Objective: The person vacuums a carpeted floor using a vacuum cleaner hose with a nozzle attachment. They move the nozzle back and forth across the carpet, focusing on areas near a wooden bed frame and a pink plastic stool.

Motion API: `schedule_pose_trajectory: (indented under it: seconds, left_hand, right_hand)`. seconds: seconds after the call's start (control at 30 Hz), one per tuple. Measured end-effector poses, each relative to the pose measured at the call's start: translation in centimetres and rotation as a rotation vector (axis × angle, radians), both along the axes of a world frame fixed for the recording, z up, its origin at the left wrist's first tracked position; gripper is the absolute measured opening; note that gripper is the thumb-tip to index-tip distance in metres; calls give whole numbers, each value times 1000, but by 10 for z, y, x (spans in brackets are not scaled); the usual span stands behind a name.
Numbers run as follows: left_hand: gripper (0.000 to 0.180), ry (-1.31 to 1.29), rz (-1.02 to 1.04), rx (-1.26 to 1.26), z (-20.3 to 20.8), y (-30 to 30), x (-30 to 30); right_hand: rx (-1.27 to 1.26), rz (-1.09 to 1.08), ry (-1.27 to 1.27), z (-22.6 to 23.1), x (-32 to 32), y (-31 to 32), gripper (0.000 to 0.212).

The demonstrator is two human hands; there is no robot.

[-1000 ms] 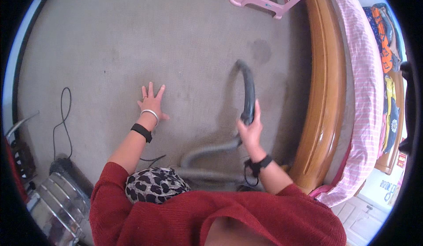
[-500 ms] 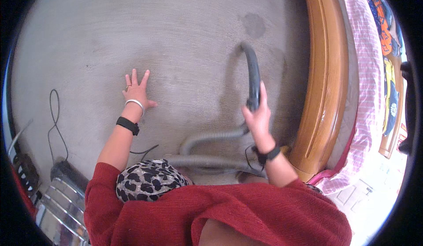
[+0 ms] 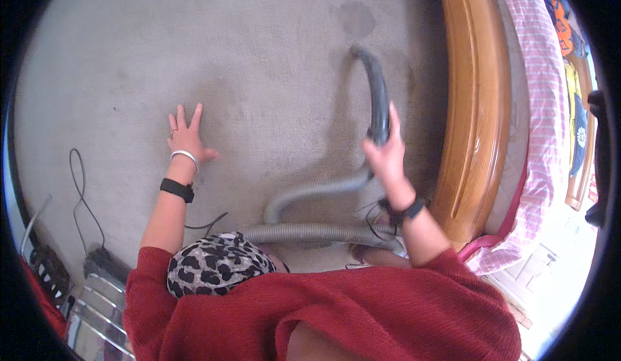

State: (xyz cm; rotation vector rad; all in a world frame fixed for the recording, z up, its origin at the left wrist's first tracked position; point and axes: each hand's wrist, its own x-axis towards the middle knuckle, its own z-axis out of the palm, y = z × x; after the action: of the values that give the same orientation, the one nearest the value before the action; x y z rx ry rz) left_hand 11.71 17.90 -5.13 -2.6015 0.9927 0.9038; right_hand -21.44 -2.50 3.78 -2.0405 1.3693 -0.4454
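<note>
Where the view looks down, grey floor (image 3: 259, 50) takes up most of it, running to a polished wooden bed frame (image 3: 475, 102) on the right, with a pink-striped sheet (image 3: 540, 76) beside that. Across the bottom spreads a red sweater (image 3: 323, 309), and at its left bulges a leopard-print cloth (image 3: 217, 264). A grey ribbed hose (image 3: 304, 234) doubles back on itself in the lower middle; its upper run leads to a dark curved tube (image 3: 378, 96), which lies near the bed frame and points away from the person, tip lowered toward the floor.

The right hand (image 3: 388, 157) is wrapped around the near end of that tube. The left hand (image 3: 185, 140) grips nothing: its fingers are fanned, palm down at the floor (whether it bears weight, I cannot tell). Just beyond the tube's tip is a dark patch (image 3: 358, 19); smallest of all, a dark speck (image 3: 115, 109) sits on the floor off to the left.

My judgement is that the work with the tube is under way rather than finished, since it is held and its tip is down by the floor. How much floor has been gone over, and how much is left, its even grey does not show.
</note>
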Motion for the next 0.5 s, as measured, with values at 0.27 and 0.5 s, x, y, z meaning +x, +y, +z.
schedule_pose_trajectory:
  seconds: [0.27, 0.5]
  left_hand:
    - [127, -39, -30, 4, 1, 0, 0]
    - [126, -63, -37, 24, -2, 1, -1]
  right_hand:
    - [-185, -13, 22, -38, 82, -107, 87]
    - [293, 3, 48, 31, -8, 42, 88]
